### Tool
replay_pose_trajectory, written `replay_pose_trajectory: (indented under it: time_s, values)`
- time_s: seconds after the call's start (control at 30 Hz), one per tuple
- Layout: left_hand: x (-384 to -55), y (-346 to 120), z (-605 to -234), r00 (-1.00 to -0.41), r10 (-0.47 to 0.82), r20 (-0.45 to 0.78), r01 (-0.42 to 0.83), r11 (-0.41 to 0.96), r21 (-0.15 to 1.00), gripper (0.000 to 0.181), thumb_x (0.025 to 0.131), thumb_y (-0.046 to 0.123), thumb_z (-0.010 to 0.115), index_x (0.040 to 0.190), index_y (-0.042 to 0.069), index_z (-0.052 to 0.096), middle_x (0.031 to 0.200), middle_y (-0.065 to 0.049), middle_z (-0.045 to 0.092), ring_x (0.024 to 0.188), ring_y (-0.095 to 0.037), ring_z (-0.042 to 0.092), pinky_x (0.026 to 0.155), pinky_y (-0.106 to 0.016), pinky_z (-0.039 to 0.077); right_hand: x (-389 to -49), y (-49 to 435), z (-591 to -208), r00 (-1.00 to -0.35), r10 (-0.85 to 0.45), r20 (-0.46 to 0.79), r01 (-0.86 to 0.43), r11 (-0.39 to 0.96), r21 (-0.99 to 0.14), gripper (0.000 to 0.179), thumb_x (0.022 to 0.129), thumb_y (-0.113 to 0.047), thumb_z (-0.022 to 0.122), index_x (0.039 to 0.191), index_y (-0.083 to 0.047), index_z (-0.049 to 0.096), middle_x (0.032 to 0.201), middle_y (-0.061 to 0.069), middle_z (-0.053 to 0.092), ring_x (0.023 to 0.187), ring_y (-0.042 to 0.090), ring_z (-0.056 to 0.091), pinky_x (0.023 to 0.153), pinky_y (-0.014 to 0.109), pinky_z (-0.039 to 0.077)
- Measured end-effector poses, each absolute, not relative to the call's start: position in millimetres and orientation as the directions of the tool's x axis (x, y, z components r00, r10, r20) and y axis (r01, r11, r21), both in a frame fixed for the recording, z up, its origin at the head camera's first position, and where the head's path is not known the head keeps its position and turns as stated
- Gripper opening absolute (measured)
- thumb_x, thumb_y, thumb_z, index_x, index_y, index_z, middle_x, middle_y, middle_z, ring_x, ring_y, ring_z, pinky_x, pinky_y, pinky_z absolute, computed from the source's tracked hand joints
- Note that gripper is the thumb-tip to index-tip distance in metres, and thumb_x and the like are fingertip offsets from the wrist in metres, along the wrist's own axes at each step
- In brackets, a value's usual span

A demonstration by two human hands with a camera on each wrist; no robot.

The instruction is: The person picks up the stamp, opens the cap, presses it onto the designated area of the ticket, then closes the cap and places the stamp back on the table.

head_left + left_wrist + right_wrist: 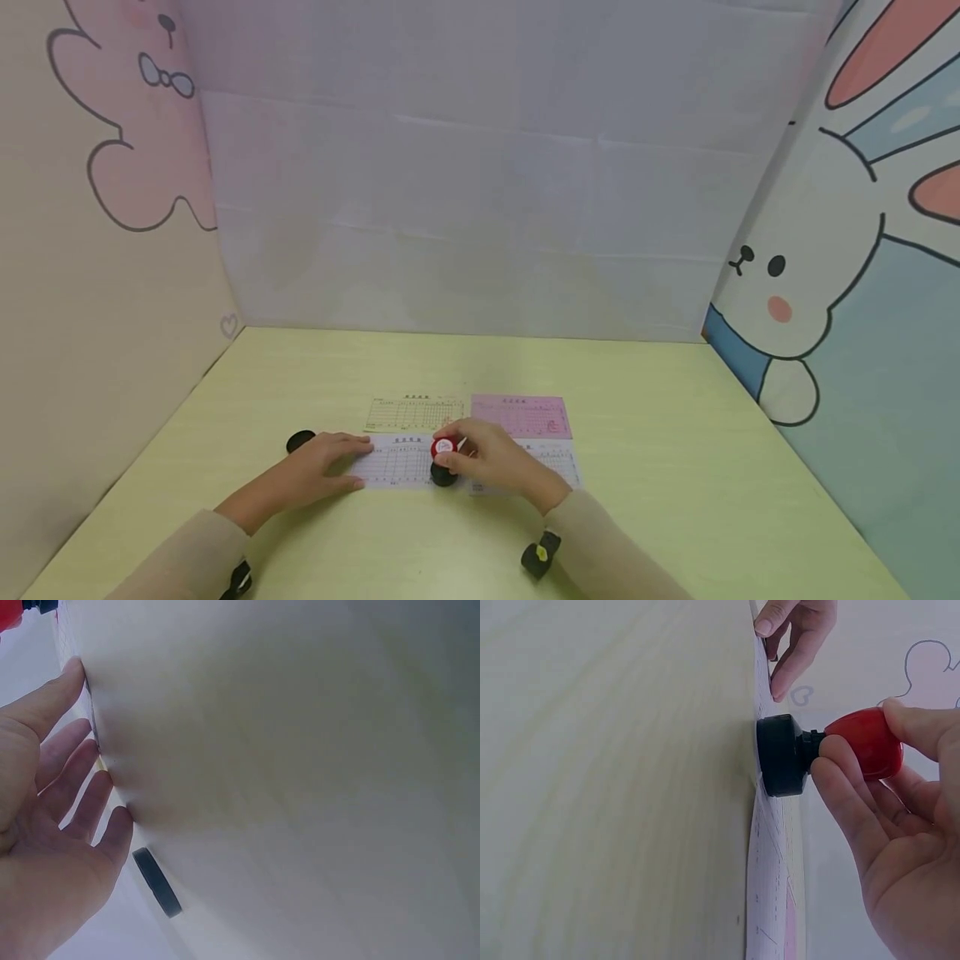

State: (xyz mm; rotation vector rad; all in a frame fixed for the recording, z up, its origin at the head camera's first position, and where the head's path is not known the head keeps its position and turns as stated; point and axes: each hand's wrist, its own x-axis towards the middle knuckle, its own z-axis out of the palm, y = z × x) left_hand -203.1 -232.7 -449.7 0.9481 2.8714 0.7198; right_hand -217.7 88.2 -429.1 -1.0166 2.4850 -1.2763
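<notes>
The right hand (495, 454) pinches a red-handled stamp (444, 450), black base (443, 477) seemingly on the left white form (397, 462), toward its 4 o'clock corner. The left hand (317, 467), fingers relaxed, touches that form's 9 o'clock edge. Red marks (552, 426) suggest 2 done: yellow form (408, 412) at 11 o'clock from the stamp, pink form (517, 415) at 2. The half-covered right white form (561, 467) cannot be judged.

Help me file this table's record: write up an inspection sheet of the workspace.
Surface: pale table.
Job's things: red-handled stamp, its black base at the right end of the left white slip; right white slip, partly covered by the right hand; yellow slip and pink slip behind.
Clutter: black disc beside the left hand.
Hands: left touches the left white slip's edge; right grips the stamp.
Cables: nothing seen.
Surroundings: whitish backdrop, cartoon-printed side wall at right.
</notes>
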Motion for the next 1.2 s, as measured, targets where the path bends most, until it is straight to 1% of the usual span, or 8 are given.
replay_pose_trajectory:
  time_s: [0.17, 0.33, 0.53, 0.83, 1.2]
  values:
    - [-200.8, -232.3, -449.5, -0.815, 0.569, 0.113, 0.555, 0.707, 0.438, 0.055, 0.090, 0.036, 0.075, 0.131, 0.000, 0.064, 0.137, -0.017, 0.059, 0.126, -0.044, 0.051, 0.102, -0.062, 0.040, -217.3, 88.7, -431.8, -0.758, -0.635, 0.152, -0.490, 0.400, -0.775, 0.031, 0.098, -0.028, 0.068, 0.123, -0.010, 0.067, 0.101, -0.006, 0.065, 0.077, 0.006, 0.058, 0.068, 0.022, 0.051]
    - [-199.9, -231.8, -449.0, -0.814, 0.570, 0.114, 0.557, 0.709, 0.433, 0.055, 0.090, 0.036, 0.075, 0.131, 0.000, 0.064, 0.137, -0.016, 0.060, 0.126, -0.044, 0.052, 0.102, -0.062, 0.040, -217.8, 88.5, -433.9, -0.747, -0.641, 0.174, -0.508, 0.382, -0.772, 0.030, 0.098, -0.026, 0.068, 0.122, -0.008, 0.067, 0.100, -0.004, 0.066, 0.077, 0.005, 0.060, 0.069, 0.022, 0.053]
    - [-201.3, -232.5, -448.5, -0.811, 0.573, 0.117, 0.563, 0.711, 0.421, 0.055, 0.091, 0.037, 0.075, 0.131, 0.001, 0.064, 0.137, -0.016, 0.060, 0.125, -0.043, 0.053, 0.102, -0.061, 0.040, -217.0, 88.4, -430.7, -0.758, -0.634, 0.154, -0.484, 0.388, -0.784, 0.030, 0.098, -0.027, 0.068, 0.122, -0.010, 0.066, 0.100, -0.004, 0.066, 0.078, 0.007, 0.061, 0.070, 0.023, 0.053]
    - [-200.3, -232.7, -447.0, -0.815, 0.570, 0.100, 0.553, 0.716, 0.426, 0.055, 0.091, 0.037, 0.075, 0.131, 0.000, 0.064, 0.137, -0.017, 0.060, 0.126, -0.043, 0.052, 0.102, -0.061, 0.040, -217.3, 87.3, -432.2, -0.759, -0.633, 0.154, -0.479, 0.382, -0.791, 0.031, 0.098, -0.027, 0.068, 0.122, -0.007, 0.066, 0.100, -0.003, 0.066, 0.078, 0.006, 0.061, 0.070, 0.023, 0.053]
    - [-201.6, -232.2, -446.1, -0.811, 0.577, 0.099, 0.561, 0.718, 0.412, 0.055, 0.091, 0.036, 0.075, 0.132, 0.002, 0.064, 0.136, -0.016, 0.060, 0.125, -0.043, 0.053, 0.101, -0.061, 0.042, -216.6, 86.9, -429.5, -0.770, -0.626, 0.118, -0.447, 0.398, -0.801, 0.026, 0.098, -0.027, 0.068, 0.120, -0.012, 0.067, 0.099, -0.006, 0.065, 0.079, 0.009, 0.061, 0.070, 0.023, 0.053]
